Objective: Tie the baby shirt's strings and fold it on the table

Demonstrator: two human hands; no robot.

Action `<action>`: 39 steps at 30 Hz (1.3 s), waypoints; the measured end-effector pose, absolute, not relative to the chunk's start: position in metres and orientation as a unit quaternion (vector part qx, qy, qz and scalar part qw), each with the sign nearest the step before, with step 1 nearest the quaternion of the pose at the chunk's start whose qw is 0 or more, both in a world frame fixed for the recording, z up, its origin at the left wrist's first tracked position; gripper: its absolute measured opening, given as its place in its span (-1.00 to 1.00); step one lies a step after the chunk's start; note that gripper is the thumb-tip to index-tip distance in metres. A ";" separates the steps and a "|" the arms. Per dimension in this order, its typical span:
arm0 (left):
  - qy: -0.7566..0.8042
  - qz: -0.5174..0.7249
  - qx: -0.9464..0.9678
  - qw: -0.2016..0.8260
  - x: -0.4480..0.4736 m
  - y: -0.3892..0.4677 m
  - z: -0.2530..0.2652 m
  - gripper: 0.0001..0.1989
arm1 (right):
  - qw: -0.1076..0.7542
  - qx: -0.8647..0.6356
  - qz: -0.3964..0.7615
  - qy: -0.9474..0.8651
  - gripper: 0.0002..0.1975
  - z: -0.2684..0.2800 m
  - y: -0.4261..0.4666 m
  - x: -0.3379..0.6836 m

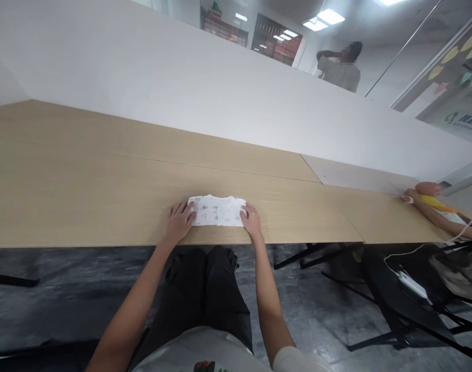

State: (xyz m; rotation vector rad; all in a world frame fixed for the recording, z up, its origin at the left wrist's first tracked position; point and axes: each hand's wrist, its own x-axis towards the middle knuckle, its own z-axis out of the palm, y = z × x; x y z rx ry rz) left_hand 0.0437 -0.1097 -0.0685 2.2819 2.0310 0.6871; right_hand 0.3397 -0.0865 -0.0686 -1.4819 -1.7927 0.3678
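A small white shirt (217, 213) with a sparse dark print lies folded into a wide, low rectangle near the table's front edge. Its round neckline faces away from me. My left hand (180, 221) rests at the shirt's left end, its fingers spread on the tabletop and its thumb side over the cloth. At the opposite end, my right hand (252, 221) lies with its fingers stretched out, the thumb and fingertips touching the shirt's edge. Both hands appear to rest on the cloth rather than grip it.
The long wooden table (104, 191) meets a white partition (143, 93) behind. At the far right, another person's arms (433, 212) rest on the table near an orange-and-yellow object (433, 196). A black chair (394, 294) holds a white power strip (412, 285) with a cable.
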 end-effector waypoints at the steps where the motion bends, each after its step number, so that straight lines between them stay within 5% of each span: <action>1: 0.650 0.219 0.728 0.006 0.044 -0.110 -0.068 -0.47 | 0.383 -0.581 0.145 -0.703 -0.72 -0.069 -0.086 0.340; 39: 0.645 0.235 0.727 0.017 0.045 -0.112 -0.064 -0.43 | 0.380 -0.586 0.138 -0.702 -0.72 -0.067 -0.089 0.339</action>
